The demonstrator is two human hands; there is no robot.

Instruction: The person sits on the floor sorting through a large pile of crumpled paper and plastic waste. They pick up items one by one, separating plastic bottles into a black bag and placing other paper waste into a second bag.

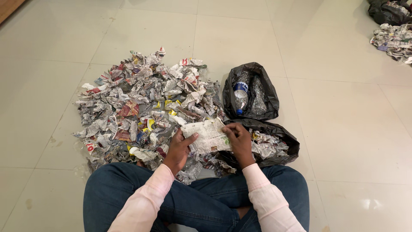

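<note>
head view: both hands' fingers, left [178, 150] and right [240, 139], clamp a crumpled newspaper sheet [209, 136].

Second heap of crumpled newspaper [394, 41] and black plastic bag [386, 10] at floor's far right corner cut by picture edge. Print on flattened newspaper sheet [209, 136] too small to tell.
</note>
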